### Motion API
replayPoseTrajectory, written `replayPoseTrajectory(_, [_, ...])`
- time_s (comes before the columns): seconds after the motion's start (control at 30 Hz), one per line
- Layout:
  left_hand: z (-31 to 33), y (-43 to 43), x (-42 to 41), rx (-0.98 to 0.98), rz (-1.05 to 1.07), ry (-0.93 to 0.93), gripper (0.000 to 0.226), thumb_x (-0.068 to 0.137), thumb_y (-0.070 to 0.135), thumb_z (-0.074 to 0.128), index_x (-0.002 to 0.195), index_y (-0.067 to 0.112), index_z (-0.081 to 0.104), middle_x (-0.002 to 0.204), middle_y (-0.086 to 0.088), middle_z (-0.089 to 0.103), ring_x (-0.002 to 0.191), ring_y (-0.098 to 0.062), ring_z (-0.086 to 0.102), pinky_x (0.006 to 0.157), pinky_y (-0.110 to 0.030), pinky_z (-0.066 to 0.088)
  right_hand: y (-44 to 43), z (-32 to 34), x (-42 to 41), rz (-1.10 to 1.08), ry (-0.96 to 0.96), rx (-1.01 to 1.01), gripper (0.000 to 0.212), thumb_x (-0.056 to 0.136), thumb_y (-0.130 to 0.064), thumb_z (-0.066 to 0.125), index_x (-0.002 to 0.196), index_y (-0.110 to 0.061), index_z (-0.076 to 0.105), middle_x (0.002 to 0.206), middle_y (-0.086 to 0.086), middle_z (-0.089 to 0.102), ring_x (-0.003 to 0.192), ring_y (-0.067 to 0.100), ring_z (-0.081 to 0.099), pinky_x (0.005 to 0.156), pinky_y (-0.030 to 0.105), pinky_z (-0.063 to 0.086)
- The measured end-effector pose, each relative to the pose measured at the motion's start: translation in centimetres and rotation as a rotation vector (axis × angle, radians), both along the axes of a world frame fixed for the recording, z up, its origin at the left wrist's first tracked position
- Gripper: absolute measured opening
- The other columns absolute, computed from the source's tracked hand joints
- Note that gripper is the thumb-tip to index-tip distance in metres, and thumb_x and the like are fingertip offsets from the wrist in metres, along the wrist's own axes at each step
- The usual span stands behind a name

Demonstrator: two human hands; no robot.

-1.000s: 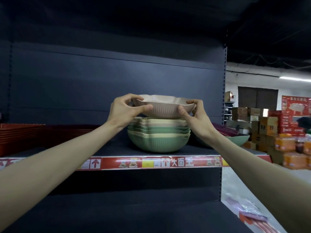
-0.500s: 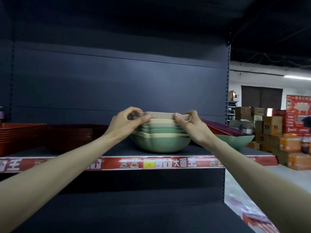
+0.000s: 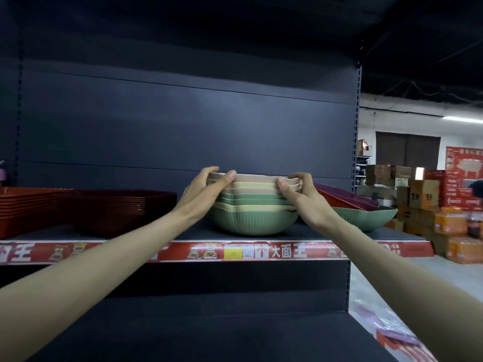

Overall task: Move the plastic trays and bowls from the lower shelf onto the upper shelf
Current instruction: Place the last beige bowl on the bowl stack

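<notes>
Head view: a stack of bowls (image 3: 254, 218) stands on the upper shelf (image 3: 146, 232), near its front edge and about midway along it, with green ribbed bowls at the bottom and paler cream and pink ones nested above. The top bowl (image 3: 256, 178), a pale pink one, sits in the stack with its rim close above the rim below. The left hand (image 3: 205, 195) grips this bowl's left rim, thumb pressed on the front and fingers curled over the edge behind. The right hand (image 3: 304, 198) grips the right rim the same way, thumb in front and fingers hooked over the top. Both forearms reach up from the bottom corners of the view, above the dark lower shelf (image 3: 209, 335). To the left of the stack, a pile of dark trays (image 3: 117, 212) rests on the same shelf, and a pile of red trays (image 3: 26, 207) stands beside it at the far left. To the right, just beside the stack, a green bowl (image 3: 366, 218) holds a maroon tray (image 3: 345, 198) lying tilted across it. A red price strip (image 3: 285, 253) runs along the upper shelf's front edge. Beyond the shelving, at right, are cardboard boxes (image 3: 420, 193).
</notes>
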State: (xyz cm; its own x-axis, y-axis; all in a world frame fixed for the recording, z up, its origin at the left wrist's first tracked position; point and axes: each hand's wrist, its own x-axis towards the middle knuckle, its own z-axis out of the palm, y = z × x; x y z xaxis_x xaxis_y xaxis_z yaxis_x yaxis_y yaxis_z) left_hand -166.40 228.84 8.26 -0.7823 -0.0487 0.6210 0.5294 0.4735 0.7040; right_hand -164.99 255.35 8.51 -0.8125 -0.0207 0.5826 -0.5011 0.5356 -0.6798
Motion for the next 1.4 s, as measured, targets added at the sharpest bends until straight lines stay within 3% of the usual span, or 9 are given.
replayPoseTrajectory(0.27, [-0.3,-0.2,0.3,-0.008,-0.015,0.042,0.054,0.085,0.084,0.058,0.119,0.041,0.063,0.131,0.013,0.062,0.122,-0.007,0.057,0.098,-0.031,0.041,0.1,-0.2,-0.1,0.001,0.015,0.007,0.059,0.101,-0.068,0.045,0.143,-0.026,0.041,0.13,-0.002,0.056,0.114,0.022,0.056,0.091,0.033,0.038])
replayPoseTrajectory(0.37, [-0.5,-0.1,0.3,-0.01,-0.038,0.026,0.055,0.087,0.081,0.059,0.127,0.044,0.059,0.139,0.01,0.054,0.127,-0.008,0.053,0.106,-0.035,0.041,0.0,-0.5,-0.4,0.006,0.024,-0.022,0.066,0.1,-0.069,0.045,0.149,-0.025,0.039,0.135,0.0,0.054,0.117,0.021,0.054,0.094,0.032,0.038])
replayPoseTrajectory(0.53, [-1.5,1.0,0.5,0.021,-0.082,-0.006,0.095,0.068,0.092,0.059,0.149,0.049,0.037,0.16,0.002,0.033,0.142,-0.019,0.042,0.117,-0.04,0.034,-0.2,-1.7,-1.1,0.043,0.068,-0.043,0.092,0.095,-0.077,0.048,0.165,-0.026,0.018,0.165,0.0,0.037,0.144,0.02,0.043,0.121,0.041,0.035])
replayPoseTrajectory(0.6, [-1.5,1.3,0.6,0.043,-0.072,0.0,0.101,0.064,0.093,0.058,0.151,0.048,0.035,0.162,0.0,0.031,0.143,-0.02,0.041,0.115,-0.04,0.033,-0.4,-1.8,-1.2,0.049,0.08,-0.05,0.096,0.094,-0.077,0.048,0.167,-0.027,0.012,0.169,-0.001,0.032,0.149,0.02,0.038,0.123,0.039,0.03])
replayPoseTrajectory(0.87, [-1.2,1.0,1.7,-0.091,0.037,0.014,0.087,0.085,0.086,0.054,0.158,0.047,0.028,0.171,0.001,0.023,0.152,-0.025,0.036,0.121,-0.047,0.031,-0.3,-1.9,-1.7,0.038,0.067,-0.04,0.123,0.077,-0.098,0.041,0.166,-0.033,-0.014,0.177,-0.003,0.004,0.163,0.018,0.008,0.132,0.05,0.012])
replayPoseTrajectory(1.07, [-1.8,1.4,3.9,-0.267,0.136,0.106,0.076,0.093,0.073,0.058,0.158,0.044,0.03,0.17,0.007,0.021,0.152,-0.023,0.035,0.119,-0.047,0.036,-0.1,-3.0,-0.7,0.04,0.122,-0.01,0.111,0.088,-0.088,0.041,0.169,-0.029,-0.007,0.177,-0.007,0.003,0.162,0.013,0.004,0.133,0.046,0.009])
replayPoseTrajectory(1.2, [-1.6,2.3,6.1,-0.356,0.157,0.191,0.068,0.096,0.061,0.062,0.156,0.04,0.036,0.17,0.01,0.021,0.156,-0.017,0.024,0.123,-0.051,0.033,0.4,-3.0,0.8,0.017,0.153,0.028,0.084,0.103,-0.066,0.045,0.169,-0.024,0.014,0.169,-0.007,0.031,0.156,0.015,0.028,0.119,0.025,0.021])
replayPoseTrajectory(1.33, [-1.1,4.1,8.3,-0.455,0.164,0.35,0.044,0.093,0.047,0.066,0.136,0.042,0.058,0.159,0.013,0.039,0.151,-0.009,0.026,0.124,-0.045,0.031,1.8,-3.1,2.7,-0.061,0.185,0.132,0.083,0.096,-0.079,0.041,0.161,-0.028,0.036,0.158,-0.005,0.052,0.144,0.021,0.048,0.119,0.043,0.038])
replayPoseTrajectory(1.4, [-0.6,5.3,9.4,-0.534,0.193,0.452,0.033,0.093,0.044,0.066,0.125,0.04,0.066,0.151,0.015,0.049,0.146,-0.005,0.03,0.121,-0.036,0.029,2.8,-2.9,3.6,-0.137,0.192,0.161,0.069,0.101,-0.068,0.046,0.155,-0.025,0.045,0.152,-0.001,0.058,0.137,0.024,0.054,0.111,0.044,0.043])
